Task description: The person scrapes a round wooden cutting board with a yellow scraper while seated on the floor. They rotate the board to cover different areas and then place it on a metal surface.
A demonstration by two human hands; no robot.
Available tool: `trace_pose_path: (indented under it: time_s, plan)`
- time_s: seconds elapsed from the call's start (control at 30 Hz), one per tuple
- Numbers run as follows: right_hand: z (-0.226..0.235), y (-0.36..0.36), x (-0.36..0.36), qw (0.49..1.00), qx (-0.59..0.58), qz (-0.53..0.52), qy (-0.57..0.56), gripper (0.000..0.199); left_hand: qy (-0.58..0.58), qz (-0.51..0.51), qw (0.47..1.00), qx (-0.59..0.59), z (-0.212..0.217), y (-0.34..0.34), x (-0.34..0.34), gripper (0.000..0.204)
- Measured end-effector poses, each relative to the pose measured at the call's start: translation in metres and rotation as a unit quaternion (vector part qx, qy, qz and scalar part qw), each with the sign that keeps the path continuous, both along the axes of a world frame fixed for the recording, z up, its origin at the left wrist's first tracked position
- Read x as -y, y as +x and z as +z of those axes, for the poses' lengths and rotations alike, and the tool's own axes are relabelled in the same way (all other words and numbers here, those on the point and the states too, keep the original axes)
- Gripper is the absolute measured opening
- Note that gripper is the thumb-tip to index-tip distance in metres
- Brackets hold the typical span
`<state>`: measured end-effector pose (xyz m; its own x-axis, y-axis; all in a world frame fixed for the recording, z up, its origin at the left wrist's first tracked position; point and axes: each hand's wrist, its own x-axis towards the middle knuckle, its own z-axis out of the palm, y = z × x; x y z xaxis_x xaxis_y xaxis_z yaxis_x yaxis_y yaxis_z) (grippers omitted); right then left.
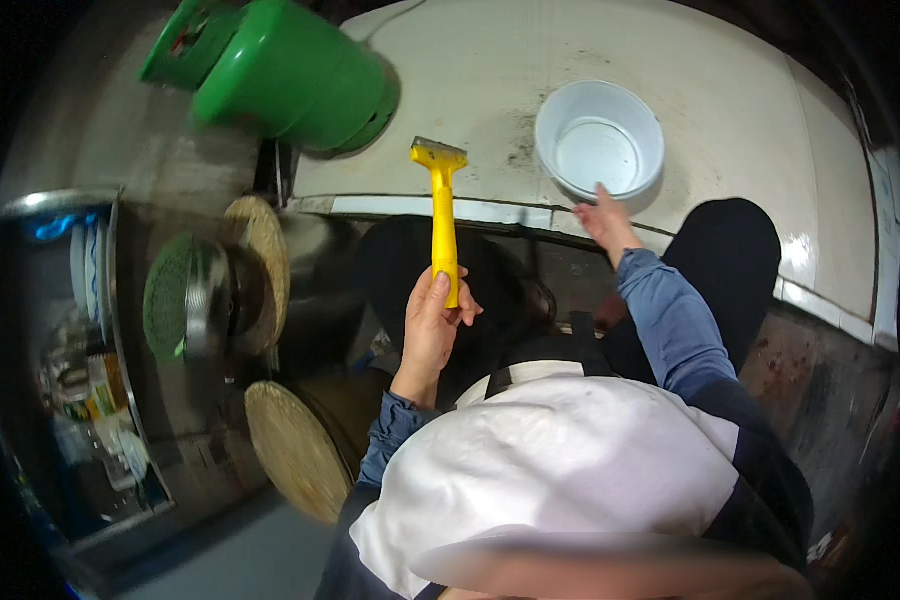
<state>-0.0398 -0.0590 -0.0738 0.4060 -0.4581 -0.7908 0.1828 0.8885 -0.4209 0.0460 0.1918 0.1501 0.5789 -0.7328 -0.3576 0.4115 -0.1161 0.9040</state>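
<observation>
Gripping a yellow scraper (442, 215), the left hand (432, 325) has its fingers clamped on the handle over the stained surface (730, 120); the right hand (605, 222), fingers apart, touches the empty white bowl (599, 140).

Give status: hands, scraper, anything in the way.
Left hand shut on yellow scraper, blade on the white counter. Right hand touching the white bowl rim. Green gas cylinder lies left of the blade, apart.

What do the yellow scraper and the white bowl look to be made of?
Yellow scraper, held in the left hand: likely moulded plastic, uniform glossy colour, with a grey, apparently metal blade edge. White bowl, touched by the right hand: probably plastic, thin rim, smooth, faintly shiny.
</observation>
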Motion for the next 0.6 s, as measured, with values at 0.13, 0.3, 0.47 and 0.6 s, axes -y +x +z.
trace_pose_path:
  time_s: [0.13, 0.3, 0.47, 0.6]
  plan:
    - [-0.023, -0.005, 0.019, 0.999, -0.001, -0.006, -0.043, 0.037, -0.004, 0.022, 1.0, 0.009, 0.004, 0.005, -0.017, 0.035]
    - [-0.01, -0.003, 0.021, 0.987, -0.046, -0.094, -0.123, 0.036, -0.014, 0.038, 0.999, 0.011, 0.007, 0.006, -0.03, 0.033]
    - [0.019, 0.001, 0.024, 0.925, -0.173, -0.025, -0.337, 0.031, -0.03, 0.082, 0.996, 0.019, -0.001, 0.007, -0.043, 0.035]
    - [0.053, 0.007, 0.017, 0.91, -0.166, -0.02, -0.379, 0.028, -0.023, 0.094, 0.995, 0.026, 0.004, 0.003, -0.044, 0.034]
